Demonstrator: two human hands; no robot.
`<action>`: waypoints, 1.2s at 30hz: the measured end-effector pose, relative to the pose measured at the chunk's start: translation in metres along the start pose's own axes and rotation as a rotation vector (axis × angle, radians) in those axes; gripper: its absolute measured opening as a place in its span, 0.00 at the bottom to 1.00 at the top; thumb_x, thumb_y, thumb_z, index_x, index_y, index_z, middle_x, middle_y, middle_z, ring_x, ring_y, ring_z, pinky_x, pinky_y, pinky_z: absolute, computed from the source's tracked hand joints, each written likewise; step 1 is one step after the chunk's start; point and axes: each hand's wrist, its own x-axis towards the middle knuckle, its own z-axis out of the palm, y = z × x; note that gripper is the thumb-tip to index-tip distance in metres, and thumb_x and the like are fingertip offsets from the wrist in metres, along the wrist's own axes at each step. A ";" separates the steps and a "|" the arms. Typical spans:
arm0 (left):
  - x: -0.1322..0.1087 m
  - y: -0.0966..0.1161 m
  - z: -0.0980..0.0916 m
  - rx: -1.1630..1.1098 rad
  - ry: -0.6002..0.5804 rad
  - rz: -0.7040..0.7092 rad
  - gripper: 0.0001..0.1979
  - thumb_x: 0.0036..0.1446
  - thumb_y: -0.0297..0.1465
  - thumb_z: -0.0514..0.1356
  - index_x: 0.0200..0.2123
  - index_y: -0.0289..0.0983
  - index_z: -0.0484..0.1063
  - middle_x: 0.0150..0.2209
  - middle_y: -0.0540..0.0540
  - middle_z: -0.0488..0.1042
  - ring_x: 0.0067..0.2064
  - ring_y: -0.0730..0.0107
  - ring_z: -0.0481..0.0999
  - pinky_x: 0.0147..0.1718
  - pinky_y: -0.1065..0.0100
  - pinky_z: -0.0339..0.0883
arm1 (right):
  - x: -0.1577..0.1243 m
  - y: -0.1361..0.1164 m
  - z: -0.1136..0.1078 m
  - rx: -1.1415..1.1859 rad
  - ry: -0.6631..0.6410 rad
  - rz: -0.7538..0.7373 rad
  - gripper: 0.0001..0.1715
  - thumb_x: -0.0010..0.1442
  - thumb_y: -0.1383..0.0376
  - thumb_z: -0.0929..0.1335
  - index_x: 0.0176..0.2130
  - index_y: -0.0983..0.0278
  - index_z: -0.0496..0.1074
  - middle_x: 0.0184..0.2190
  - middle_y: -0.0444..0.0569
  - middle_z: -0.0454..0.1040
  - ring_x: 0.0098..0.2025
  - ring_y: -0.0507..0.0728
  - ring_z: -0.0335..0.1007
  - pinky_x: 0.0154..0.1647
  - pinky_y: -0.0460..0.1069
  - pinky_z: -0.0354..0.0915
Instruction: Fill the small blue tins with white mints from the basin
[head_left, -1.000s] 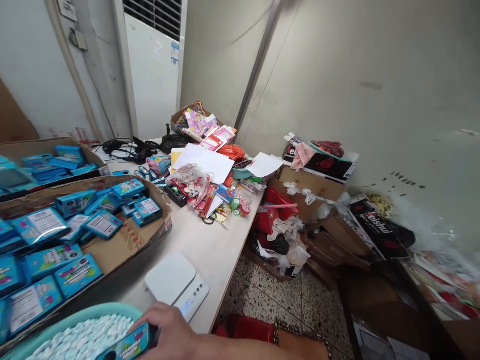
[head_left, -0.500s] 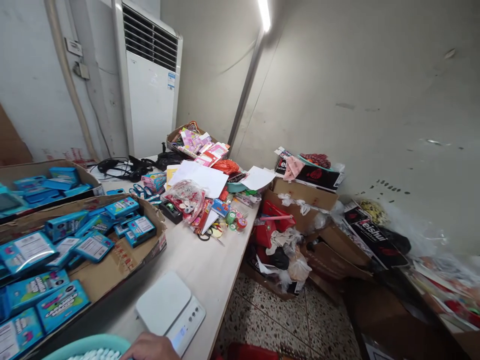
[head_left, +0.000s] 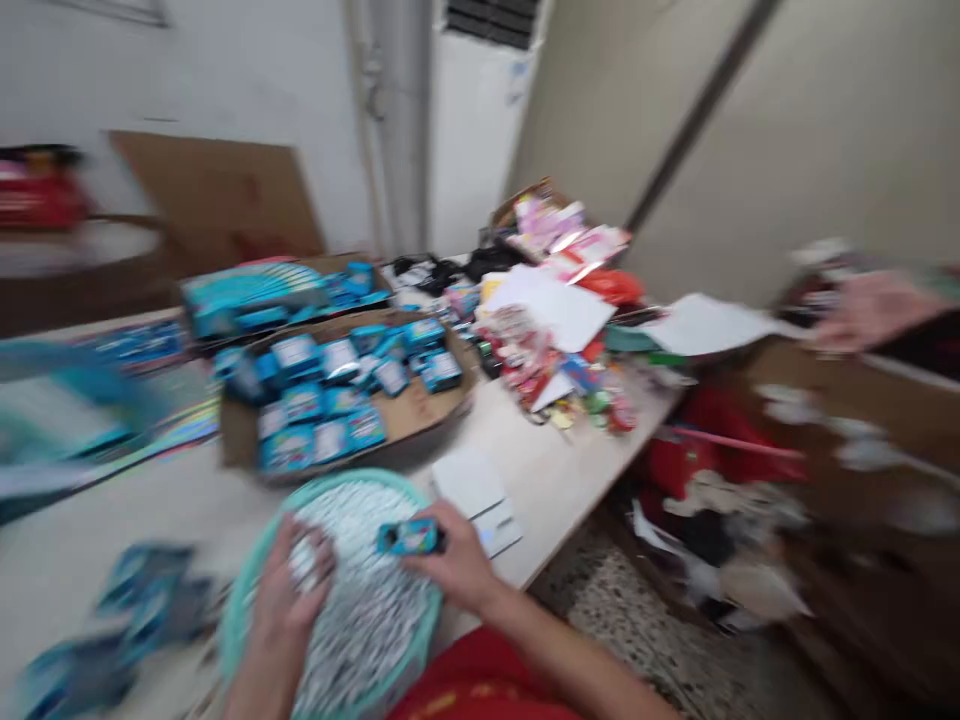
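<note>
A turquoise basin (head_left: 234,615) full of small white pellets (head_left: 367,610) stands in front of me on the table. My left hand (head_left: 292,580) is over its left side, fingers curled round some of the white pellets. Over the basin's right side, my right hand (head_left: 459,560) grips a small blue box (head_left: 411,537) with a dark end. Just beyond that hand lies the white scale (head_left: 469,480), partly hidden by it. A cardboard tray (head_left: 420,410) behind the basin holds many blue boxes (head_left: 304,403).
Blurred blue packs (head_left: 150,610) lie on the table (head_left: 180,500) at front left. A second carton (head_left: 326,265) with blue boxes is behind the tray. Mixed packets and white paper (head_left: 551,305) pile up at the back right. Cartons (head_left: 840,400) and bags stand beyond the table's right edge.
The view has swung left and down, bringing the whole basin in. My left hand has come into view with white pellets. My right hand now shows a small blue box in its fingers.
</note>
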 end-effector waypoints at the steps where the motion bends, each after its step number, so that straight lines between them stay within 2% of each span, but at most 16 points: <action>1: -0.007 0.007 -0.021 0.023 0.060 -0.025 0.16 0.58 0.44 0.57 0.33 0.36 0.70 0.28 0.50 0.71 0.24 0.76 0.68 0.22 0.71 0.66 | 0.001 -0.004 0.000 -0.009 -0.011 -0.026 0.19 0.42 0.65 0.77 0.37 0.61 0.74 0.33 0.45 0.71 0.38 0.55 0.68 0.41 0.49 0.65; 2: -0.014 0.012 -0.035 0.013 0.103 -0.059 0.18 0.55 0.46 0.59 0.28 0.36 0.68 0.22 0.52 0.67 0.20 0.78 0.63 0.17 0.73 0.61 | 0.004 -0.006 0.000 -0.009 -0.043 -0.055 0.18 0.44 0.66 0.76 0.38 0.62 0.73 0.34 0.46 0.72 0.39 0.56 0.69 0.42 0.50 0.65; 4: -0.025 0.017 -0.043 -0.122 0.129 -0.128 0.22 0.49 0.49 0.62 0.22 0.37 0.62 0.17 0.55 0.59 0.15 0.81 0.56 0.12 0.75 0.51 | 0.009 -0.009 0.006 -0.006 -0.088 -0.103 0.18 0.46 0.66 0.75 0.39 0.62 0.72 0.36 0.47 0.72 0.40 0.57 0.69 0.43 0.51 0.64; 7: -0.031 0.013 -0.029 -0.320 0.161 -0.080 0.23 0.43 0.46 0.67 0.22 0.36 0.60 0.18 0.55 0.61 0.18 0.80 0.63 0.16 0.76 0.56 | 0.010 -0.018 0.015 -0.010 -0.158 -0.155 0.16 0.49 0.66 0.73 0.40 0.62 0.71 0.37 0.48 0.71 0.41 0.58 0.69 0.43 0.52 0.64; 10: -0.033 0.007 -0.016 -0.327 0.241 -0.023 0.21 0.44 0.45 0.67 0.23 0.35 0.62 0.20 0.55 0.64 0.21 0.78 0.67 0.19 0.75 0.60 | 0.008 -0.025 0.020 -0.040 -0.203 -0.184 0.14 0.51 0.66 0.72 0.40 0.62 0.71 0.37 0.48 0.71 0.42 0.59 0.69 0.43 0.52 0.64; 12: -0.034 0.006 -0.016 -0.329 0.270 0.005 0.21 0.45 0.45 0.66 0.22 0.36 0.62 0.19 0.55 0.63 0.20 0.77 0.67 0.20 0.74 0.59 | 0.008 -0.028 0.022 -0.060 -0.213 -0.188 0.13 0.51 0.66 0.72 0.39 0.61 0.70 0.36 0.48 0.71 0.41 0.59 0.68 0.43 0.53 0.64; 17: -0.032 0.009 -0.023 -0.311 0.279 0.015 0.21 0.45 0.45 0.66 0.21 0.36 0.62 0.18 0.54 0.64 0.20 0.77 0.67 0.20 0.74 0.59 | 0.013 -0.032 0.023 -0.083 -0.240 -0.185 0.15 0.51 0.66 0.73 0.40 0.62 0.70 0.37 0.48 0.71 0.42 0.58 0.68 0.43 0.52 0.64; 25: -0.030 0.014 -0.020 -0.277 0.279 0.063 0.22 0.47 0.46 0.65 0.21 0.36 0.61 0.17 0.54 0.63 0.20 0.78 0.65 0.20 0.76 0.57 | 0.019 -0.034 0.025 -0.100 -0.241 -0.209 0.14 0.52 0.64 0.73 0.40 0.61 0.70 0.38 0.48 0.72 0.43 0.59 0.68 0.43 0.52 0.64; 32: -0.030 0.014 -0.025 -0.268 0.209 -0.028 0.22 0.44 0.45 0.67 0.24 0.35 0.63 0.18 0.56 0.62 0.15 0.84 0.56 0.12 0.78 0.45 | 0.021 -0.034 0.026 -0.087 -0.249 -0.201 0.13 0.53 0.62 0.72 0.39 0.61 0.70 0.37 0.48 0.72 0.41 0.59 0.69 0.42 0.53 0.65; 36: -0.031 0.025 -0.025 -0.366 0.211 0.022 0.20 0.45 0.44 0.68 0.27 0.35 0.64 0.17 0.57 0.59 0.15 0.85 0.55 0.13 0.80 0.44 | 0.021 -0.033 0.025 -0.009 -0.214 -0.225 0.16 0.52 0.60 0.73 0.41 0.61 0.70 0.38 0.48 0.72 0.43 0.58 0.69 0.44 0.52 0.65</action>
